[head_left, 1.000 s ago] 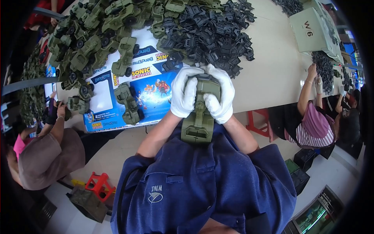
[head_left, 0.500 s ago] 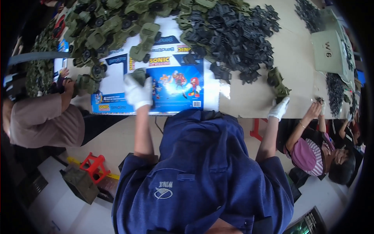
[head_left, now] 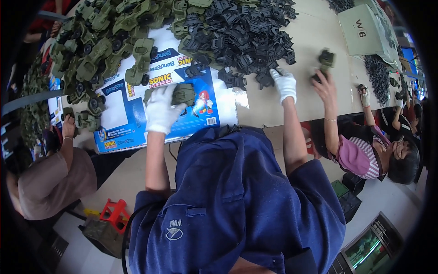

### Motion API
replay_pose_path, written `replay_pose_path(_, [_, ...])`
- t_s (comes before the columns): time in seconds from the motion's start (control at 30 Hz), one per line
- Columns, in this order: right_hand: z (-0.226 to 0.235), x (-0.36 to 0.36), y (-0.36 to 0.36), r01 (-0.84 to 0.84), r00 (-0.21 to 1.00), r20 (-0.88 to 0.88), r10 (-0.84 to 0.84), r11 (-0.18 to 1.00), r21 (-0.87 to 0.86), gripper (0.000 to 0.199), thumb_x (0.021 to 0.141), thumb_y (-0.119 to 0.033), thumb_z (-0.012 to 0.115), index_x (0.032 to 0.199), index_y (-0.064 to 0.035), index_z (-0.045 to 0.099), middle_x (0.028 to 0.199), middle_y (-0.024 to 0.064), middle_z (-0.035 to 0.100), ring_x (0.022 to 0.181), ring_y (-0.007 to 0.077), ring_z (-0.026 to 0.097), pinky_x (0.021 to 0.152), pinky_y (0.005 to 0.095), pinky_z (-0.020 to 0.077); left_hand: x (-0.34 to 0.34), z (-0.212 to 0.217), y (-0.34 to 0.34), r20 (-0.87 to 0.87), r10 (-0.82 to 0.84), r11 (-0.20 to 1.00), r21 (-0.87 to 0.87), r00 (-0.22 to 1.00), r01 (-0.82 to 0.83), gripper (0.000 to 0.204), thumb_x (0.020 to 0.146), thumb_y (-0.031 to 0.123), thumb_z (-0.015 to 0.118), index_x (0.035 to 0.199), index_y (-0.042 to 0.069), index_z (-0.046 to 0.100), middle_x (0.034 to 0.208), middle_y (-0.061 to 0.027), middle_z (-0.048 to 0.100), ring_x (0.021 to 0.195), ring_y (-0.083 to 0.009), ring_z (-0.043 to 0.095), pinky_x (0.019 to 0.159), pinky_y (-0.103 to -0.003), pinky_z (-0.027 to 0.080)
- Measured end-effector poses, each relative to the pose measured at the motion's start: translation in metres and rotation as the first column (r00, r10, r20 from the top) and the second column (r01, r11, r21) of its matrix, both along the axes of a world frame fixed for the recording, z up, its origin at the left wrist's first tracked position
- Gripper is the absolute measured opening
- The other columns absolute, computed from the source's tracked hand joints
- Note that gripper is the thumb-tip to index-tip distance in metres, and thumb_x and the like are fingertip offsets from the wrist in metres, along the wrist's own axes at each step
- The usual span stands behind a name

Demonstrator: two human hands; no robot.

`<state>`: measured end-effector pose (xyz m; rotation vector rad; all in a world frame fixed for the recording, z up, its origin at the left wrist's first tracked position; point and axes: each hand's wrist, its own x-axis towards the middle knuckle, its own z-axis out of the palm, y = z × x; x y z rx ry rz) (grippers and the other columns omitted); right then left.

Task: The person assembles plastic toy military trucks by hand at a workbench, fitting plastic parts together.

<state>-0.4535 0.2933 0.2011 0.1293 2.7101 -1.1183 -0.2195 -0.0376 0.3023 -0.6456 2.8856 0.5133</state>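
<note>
Gloved in white, my left hand (head_left: pixel 162 112) grips an olive-green toy vehicle body (head_left: pixel 184 94) lying over a blue printed cardboard sheet (head_left: pixel 173 123). The thumb is on its near side, and the palm and fingers cover its left part. My right hand (head_left: pixel 285 86), also in a white glove, reaches to the near edge of a heap of black plastic parts (head_left: pixel 260 39). Its fingers are stretched out and slightly apart beside a black part (head_left: pixel 265 80), with nothing visible between them; contact is unclear.
Many green toy vehicles (head_left: pixel 98 50) are piled at the far left. On the right, a co-worker's hand (head_left: pixel 326 91) is at a blurred green toy vehicle (head_left: pixel 326 59). A pale green bin (head_left: pixel 362 34) stands beyond. Another person's hand (head_left: pixel 68 125) works at left.
My right hand has left the green vehicle at right and moved left to the black parts. A co-worker's hand is now at a vehicle there. More of the left-hand vehicle shows. The view has shifted.
</note>
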Motion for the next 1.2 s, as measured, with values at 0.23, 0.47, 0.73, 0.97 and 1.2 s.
replay_pose_path(0.23, [-0.007, -0.003, 0.028, 0.219, 0.965, 0.222, -0.14, 0.895, -0.388, 0.019, 0.092, -0.02, 0.067, 0.102, -0.0047, 0.071, 0.078, -0.0007, 0.066, 0.063, 0.0075, 0.057, 0.055, 0.0249, 0.0492, -0.031, -0.03, -0.006, 0.421, -0.075, 0.992, -0.057, 0.904, 0.109, 0.126, 0.053, 0.069, 0.08, 0.151, 0.011, 0.027, 0.128, -0.0227, 0.059, 0.12, -0.0331, 0.057, 0.107, -0.043, 0.033])
replay_pose_path(0.47, [-0.011, 0.05, 0.09, 0.301, 0.942, 0.265, -0.204, 0.863, -0.407, 0.024, 0.093, -0.009, 0.062, 0.116, -0.0047, 0.068, 0.1, 0.0033, 0.07, 0.081, 0.0096, 0.064, 0.068, 0.0262, 0.0555, -0.007, -0.048, 0.01, 0.184, 0.129, 0.979, 0.135, 0.974, -0.155, 0.114, 0.062, 0.071, 0.075, 0.147, 0.008, 0.03, 0.124, -0.0246, 0.057, 0.108, -0.0402, 0.062, 0.087, -0.045, 0.052])
replay_pose_path(0.73, [0.045, 0.064, 0.047, -0.276, 0.949, -0.005, 0.315, 0.838, 0.471, 0.06, 0.079, -0.025, 0.076, 0.13, -0.0024, 0.057, 0.104, 0.0212, 0.067, 0.094, 0.0362, 0.066, 0.085, 0.0357, 0.0521, -0.013, -0.053, 0.007, 0.061, 0.134, 0.874, 0.462, 0.989, -0.147, 0.095, 0.075, 0.03, 0.082, 0.149, 0.007, 0.027, 0.127, -0.0225, 0.058, 0.113, -0.0349, 0.061, 0.095, -0.036, 0.049])
replay_pose_path(0.97, [0.094, 0.085, -0.022, -0.312, 0.906, 0.096, 0.413, 0.803, -0.507, 0.047, 0.093, -0.011, 0.063, 0.138, -0.0036, 0.052, 0.119, 0.0096, 0.068, 0.103, 0.0177, 0.064, 0.092, 0.0335, 0.0489, -0.01, 0.003, 0.016, -0.043, 0.074, 0.538, 0.843, 0.996, -0.004, 0.091, 0.076, 0.03, 0.082, 0.148, 0.003, 0.034, 0.128, -0.0184, 0.062, 0.118, -0.0249, 0.061, 0.099, -0.033, 0.047])
replay_pose_path(1.2, [0.097, 0.092, -0.073, 0.082, 0.76, 0.204, 0.617, 0.22, -0.972, 0.053, 0.096, -0.017, 0.061, 0.141, 0.0054, 0.044, 0.14, 0.0091, 0.053, 0.124, 0.015, 0.05, 0.109, 0.0304, 0.0347, -0.026, 0.054, 0.044, -0.024, -0.048, 0.568, 0.821, 0.999, 0.047, 0.089, 0.078, 0.027, 0.081, 0.146, -0.005, 0.033, 0.132, -0.0226, 0.056, 0.124, -0.0264, 0.053, 0.104, -0.034, 0.041])
